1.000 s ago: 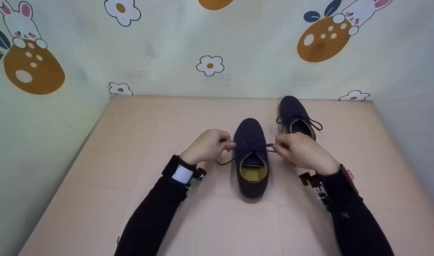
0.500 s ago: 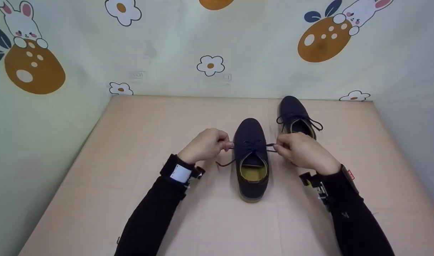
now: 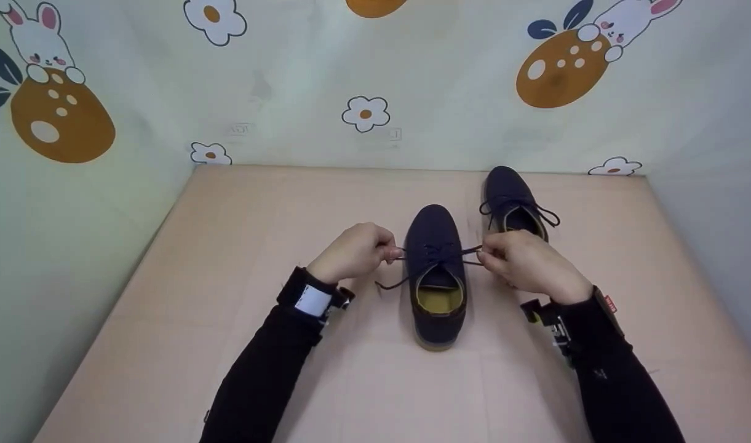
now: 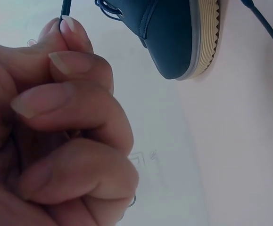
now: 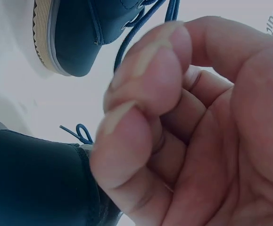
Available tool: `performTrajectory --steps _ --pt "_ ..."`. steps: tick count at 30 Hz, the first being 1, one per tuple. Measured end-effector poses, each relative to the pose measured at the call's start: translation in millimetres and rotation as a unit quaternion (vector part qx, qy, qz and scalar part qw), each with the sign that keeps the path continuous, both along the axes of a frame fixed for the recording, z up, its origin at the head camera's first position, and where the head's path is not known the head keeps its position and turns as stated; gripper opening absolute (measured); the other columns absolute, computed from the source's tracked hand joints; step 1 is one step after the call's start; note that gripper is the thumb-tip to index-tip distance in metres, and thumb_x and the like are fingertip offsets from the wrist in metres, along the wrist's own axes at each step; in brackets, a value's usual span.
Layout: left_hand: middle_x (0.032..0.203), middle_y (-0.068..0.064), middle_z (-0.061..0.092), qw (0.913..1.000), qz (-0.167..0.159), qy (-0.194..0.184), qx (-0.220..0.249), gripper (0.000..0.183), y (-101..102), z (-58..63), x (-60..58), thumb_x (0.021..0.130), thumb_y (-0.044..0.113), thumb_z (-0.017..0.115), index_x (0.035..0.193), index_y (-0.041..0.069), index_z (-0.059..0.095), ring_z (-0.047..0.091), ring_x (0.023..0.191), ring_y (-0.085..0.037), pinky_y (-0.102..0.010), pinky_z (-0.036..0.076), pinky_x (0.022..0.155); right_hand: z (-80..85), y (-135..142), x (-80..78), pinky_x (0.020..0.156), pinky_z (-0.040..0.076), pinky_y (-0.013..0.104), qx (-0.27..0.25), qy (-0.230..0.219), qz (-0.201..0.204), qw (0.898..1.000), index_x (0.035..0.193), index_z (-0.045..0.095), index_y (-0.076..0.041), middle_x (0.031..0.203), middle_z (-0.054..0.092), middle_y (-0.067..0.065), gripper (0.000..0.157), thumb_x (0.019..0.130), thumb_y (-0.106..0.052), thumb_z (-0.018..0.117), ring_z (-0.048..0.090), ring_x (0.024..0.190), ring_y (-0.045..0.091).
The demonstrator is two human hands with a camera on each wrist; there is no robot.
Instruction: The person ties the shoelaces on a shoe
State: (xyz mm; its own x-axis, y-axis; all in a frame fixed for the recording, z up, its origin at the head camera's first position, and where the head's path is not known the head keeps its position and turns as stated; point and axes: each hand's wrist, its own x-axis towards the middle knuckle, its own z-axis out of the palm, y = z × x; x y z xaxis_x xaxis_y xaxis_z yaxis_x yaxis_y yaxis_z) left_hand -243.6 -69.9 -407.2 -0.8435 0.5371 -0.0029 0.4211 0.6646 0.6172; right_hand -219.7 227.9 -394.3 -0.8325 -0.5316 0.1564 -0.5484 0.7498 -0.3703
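A dark navy lace-up shoe [image 3: 433, 227] with a yellow insole stands upright, toe pointing away from me. My left hand [image 3: 358, 252] is at its left side, thumb and index finger pinching a dark shoelace [image 4: 65, 8], the other fingers curled in. On the opposite side, my right hand [image 3: 529, 261] pinches lace strands [image 5: 171, 10] that run out from the shoe's eyelets. Both sides of the lace are drawn out sideways across the knot area over the tongue. One loose lace end [image 3: 389, 287] hangs free at the left, below my left hand.
A matching second shoe [image 3: 504, 183] stands at the back right, its lace in a bow and its heel partly behind my right hand. Both shoes are on a pale pinkish tabletop [image 3: 277, 203]. A printed wall covering [image 3: 301, 74] rises along the back edge.
My right hand has moved slightly right, with a little more lace showing between it and the shoe. The left hand shifted slightly left earlier. The shoe has stayed in place.
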Motion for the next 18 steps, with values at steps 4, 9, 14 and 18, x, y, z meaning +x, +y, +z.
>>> performTrajectory --steps 4,9,14,18 --pt "0.081 -0.012 0.07 0.9999 -0.002 0.002 -0.014 0.025 0.1 1.0 0.6 0.098 0.017 0.064 0.077 0.004 0.07 0.049 0.063 -0.013 -0.029 0.04 0.062 -1.0 0.0 0.8 0.054 0.037 0.03 -0.002 0.008 -0.001 1.0 0.066 0.048 -0.016 0.057 0.041 -0.01 0.031 0.093 -0.007 0.061 0.044 0.054 0.011" --pt "0.08 -0.012 0.069 0.9995 -0.007 0.015 -0.028 0.026 -0.1 2.6 1.8 0.097 0.017 0.064 0.074 0.007 0.068 0.048 0.063 -0.014 -0.029 0.04 0.062 -0.8 -0.7 1.9 0.055 0.038 0.031 0.006 0.011 -0.008 1.0 0.066 0.049 -0.016 0.058 0.043 -0.009 0.031 0.093 -0.009 0.062 0.044 0.055 0.011" --pt "0.078 -0.009 0.068 0.9991 -0.008 0.02 -0.037 0.027 -1.0 4.1 3.0 0.098 0.018 0.064 0.073 0.009 0.067 0.052 0.068 -0.016 -0.033 0.045 0.07 0.3 -2.0 3.6 0.058 0.04 0.033 0.015 0.014 -0.016 1.0 0.065 0.05 -0.016 0.059 0.044 -0.008 0.031 0.092 -0.007 0.062 0.045 0.057 0.013" --pt "0.076 -0.006 0.065 0.9991 -0.01 0.016 -0.038 0.027 -2.6 4.7 2.9 0.098 0.018 0.063 0.073 0.01 0.066 0.052 0.068 -0.016 -0.033 0.045 0.071 1.4 -3.2 4.2 0.059 0.04 0.035 0.02 0.015 -0.017 1.0 0.065 0.049 -0.016 0.059 0.044 -0.006 0.03 0.091 -0.008 0.062 0.046 0.058 0.015"
